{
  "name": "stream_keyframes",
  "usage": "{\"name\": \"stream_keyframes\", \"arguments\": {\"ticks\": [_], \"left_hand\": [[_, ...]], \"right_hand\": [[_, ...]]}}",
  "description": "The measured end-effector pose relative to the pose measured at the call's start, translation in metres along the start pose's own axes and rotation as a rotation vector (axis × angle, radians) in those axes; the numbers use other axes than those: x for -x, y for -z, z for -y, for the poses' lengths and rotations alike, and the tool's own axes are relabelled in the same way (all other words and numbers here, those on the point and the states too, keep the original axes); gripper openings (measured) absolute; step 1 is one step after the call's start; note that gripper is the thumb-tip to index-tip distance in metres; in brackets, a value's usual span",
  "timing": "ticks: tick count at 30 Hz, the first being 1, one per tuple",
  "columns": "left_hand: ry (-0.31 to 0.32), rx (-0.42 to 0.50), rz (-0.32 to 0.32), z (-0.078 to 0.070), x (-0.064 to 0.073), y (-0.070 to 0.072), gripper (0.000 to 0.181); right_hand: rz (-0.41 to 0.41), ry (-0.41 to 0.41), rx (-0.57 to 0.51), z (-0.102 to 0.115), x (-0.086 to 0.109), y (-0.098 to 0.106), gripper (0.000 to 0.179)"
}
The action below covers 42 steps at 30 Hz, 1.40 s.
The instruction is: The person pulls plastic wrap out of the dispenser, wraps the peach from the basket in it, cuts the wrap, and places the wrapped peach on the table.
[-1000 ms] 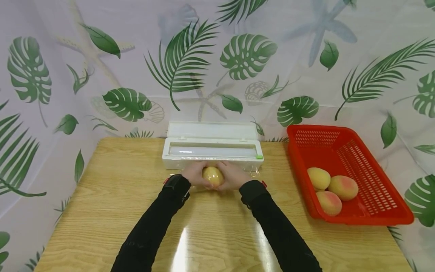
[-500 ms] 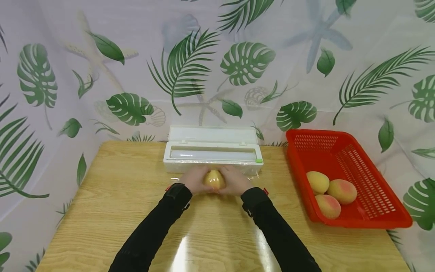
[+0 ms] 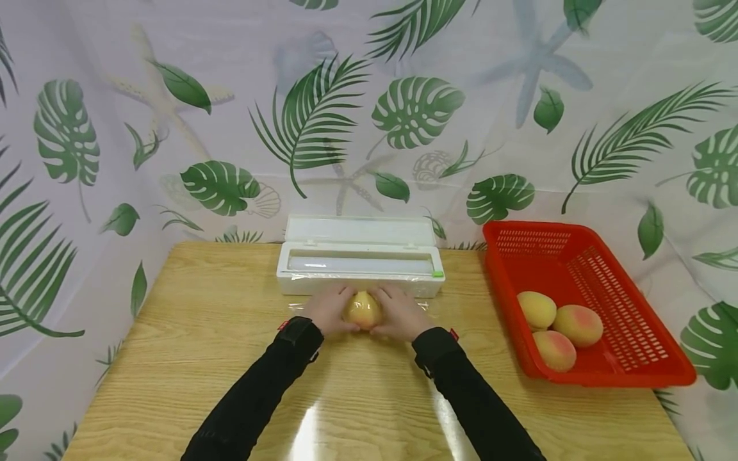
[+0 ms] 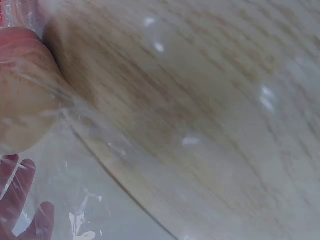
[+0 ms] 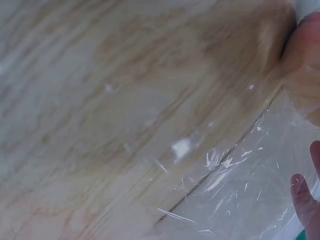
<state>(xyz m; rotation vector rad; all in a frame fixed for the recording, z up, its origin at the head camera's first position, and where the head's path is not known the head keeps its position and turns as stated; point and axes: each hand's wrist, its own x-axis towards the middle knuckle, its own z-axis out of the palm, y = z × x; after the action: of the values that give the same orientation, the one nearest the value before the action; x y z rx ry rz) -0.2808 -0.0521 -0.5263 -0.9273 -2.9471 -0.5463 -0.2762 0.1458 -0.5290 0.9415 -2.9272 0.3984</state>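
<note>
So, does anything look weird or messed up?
Nothing looks spilled or broken. The clear film is wrinkled near the held fruit, but thin film often crinkles; three other fruits sit inside the red basket.

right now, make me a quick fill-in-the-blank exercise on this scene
The basket is coloured ____.
It holds ____ fruits.
The lid of the white box is ____, not closed.
The held fruit, between left grip and right grip, is in ____ of the box.

Missing words: red; three; open; front
</note>
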Motion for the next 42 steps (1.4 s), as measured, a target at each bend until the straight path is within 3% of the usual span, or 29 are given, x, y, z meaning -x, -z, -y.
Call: {"name": "stream_keyframes", "arguments": {"ticks": [7, 11, 17, 22, 27, 30, 36, 42], "left_hand": [[0.028, 0.001, -0.005, 0.000, 0.001, -0.004, 0.066], [0.019, 0.006, -0.019, -0.002, 0.002, -0.002, 0.067], [0.015, 0.005, 0.023, -0.006, -0.001, 0.009, 0.069], [-0.017, -0.031, 0.041, -0.011, -0.008, 0.018, 0.061], [-0.045, -0.017, 0.057, -0.024, -0.019, 0.031, 0.044], [-0.043, -0.031, 0.085, -0.036, -0.030, 0.041, 0.035], [-0.035, -0.102, 0.170, -0.061, -0.056, 0.052, 0.029], [-0.089, -0.150, 0.224, -0.077, -0.079, 0.054, 0.027]], "right_hand": [[-0.033, 0.025, -0.006, 0.000, 0.003, 0.002, 0.079], [-0.072, 0.031, -0.086, -0.007, 0.007, 0.009, 0.076], [-0.056, -0.036, -0.235, -0.022, 0.018, 0.033, 0.059], [-0.153, -0.144, -0.259, -0.046, 0.023, 0.043, 0.041], [-0.231, -0.330, -0.184, -0.073, 0.026, 0.044, 0.038], [-0.243, -0.390, -0.174, -0.087, 0.023, 0.044, 0.043], [-0.241, -0.414, -0.173, -0.099, 0.019, 0.035, 0.052], [-0.279, -0.396, -0.136, -0.095, 0.016, 0.023, 0.048]]}}
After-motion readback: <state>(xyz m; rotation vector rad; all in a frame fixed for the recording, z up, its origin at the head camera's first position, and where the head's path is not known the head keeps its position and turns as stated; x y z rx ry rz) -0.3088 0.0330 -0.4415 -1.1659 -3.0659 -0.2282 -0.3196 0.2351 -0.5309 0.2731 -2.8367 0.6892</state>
